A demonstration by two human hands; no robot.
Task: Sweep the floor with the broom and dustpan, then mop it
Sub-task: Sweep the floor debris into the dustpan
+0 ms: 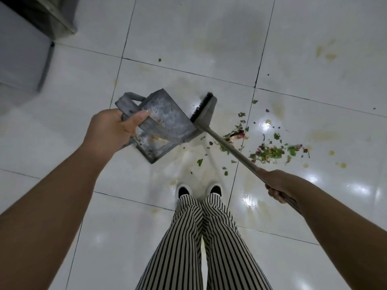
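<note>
My left hand (113, 130) grips the handle of a grey metal dustpan (165, 122), held tilted above the white tiled floor (188, 38), its stained inside facing up. My right hand (278, 185) holds the grey handle of the broom (228, 148). The broom's head (204, 108), with black bristles, sits right against the dustpan's far right edge. Green leaf bits and purple scraps (268, 151) lie scattered on the floor to the right of the broom handle. No mop is in view.
A grey cabinet or appliance (23, 53) stands at the upper left. My feet in white shoes (199, 190) and striped trousers are below the dustpan. Yellowish stains (326, 53) mark the tiles at the far right and centre.
</note>
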